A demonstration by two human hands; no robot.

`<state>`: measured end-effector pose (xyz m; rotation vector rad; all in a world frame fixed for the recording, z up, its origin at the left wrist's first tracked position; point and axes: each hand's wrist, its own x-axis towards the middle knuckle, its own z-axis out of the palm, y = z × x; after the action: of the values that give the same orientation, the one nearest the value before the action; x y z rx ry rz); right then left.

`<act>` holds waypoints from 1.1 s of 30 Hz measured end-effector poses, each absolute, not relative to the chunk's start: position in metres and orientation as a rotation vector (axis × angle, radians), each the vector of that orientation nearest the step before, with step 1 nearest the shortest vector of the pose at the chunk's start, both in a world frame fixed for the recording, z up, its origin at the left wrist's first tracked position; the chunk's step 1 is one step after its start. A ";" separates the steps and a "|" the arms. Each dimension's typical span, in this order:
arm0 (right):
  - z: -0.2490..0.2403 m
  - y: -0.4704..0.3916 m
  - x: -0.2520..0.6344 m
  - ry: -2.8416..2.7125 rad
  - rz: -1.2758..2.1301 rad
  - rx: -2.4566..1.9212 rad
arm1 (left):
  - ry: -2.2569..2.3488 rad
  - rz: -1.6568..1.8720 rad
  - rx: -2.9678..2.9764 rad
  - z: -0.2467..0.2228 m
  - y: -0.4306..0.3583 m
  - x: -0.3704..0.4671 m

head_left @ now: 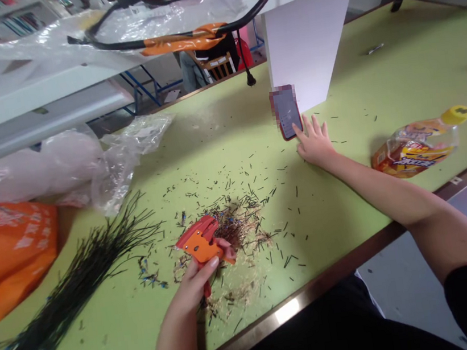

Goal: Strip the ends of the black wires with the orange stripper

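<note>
My left hand (199, 277) is closed around an orange and red hand tool (200, 245), held above a scattered pile of short dark wire clippings (237, 223) on the green table. My right hand (316, 141) has its fingers spread, and one fingertip touches the lit screen of a phone (289, 116). The phone leans upright against a white panel (303, 51). A long bundle of black wires (80, 287) lies to the left of the clippings. What the fingers under the tool press on is partly hidden.
On the right, a bottle with a yellow cap (415, 151) lies tilted near my right forearm. An orange bag (11, 250) and clear plastic (115, 162) sit at the left. Overhead runs a white shelf (54, 89) with black cable; a plug (250, 78) hangs down. Someone sits beyond the table.
</note>
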<state>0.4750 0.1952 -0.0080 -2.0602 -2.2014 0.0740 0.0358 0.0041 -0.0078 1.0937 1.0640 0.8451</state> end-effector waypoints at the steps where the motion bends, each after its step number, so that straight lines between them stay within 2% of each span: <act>1: -0.008 0.196 0.475 -2.198 0.068 -2.062 | 1.055 0.845 1.098 -0.008 0.004 0.036; 14: -0.022 0.201 0.480 -2.228 0.082 -2.044 | 1.003 0.855 1.117 -0.024 0.003 0.027; 33: -0.011 0.223 0.472 -2.169 0.008 -2.044 | 0.974 0.860 1.126 -0.024 0.004 0.026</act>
<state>0.4723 0.2225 -0.0108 -2.0443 -2.1687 0.0076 0.0264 0.0036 -0.0245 1.1264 0.9738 0.8599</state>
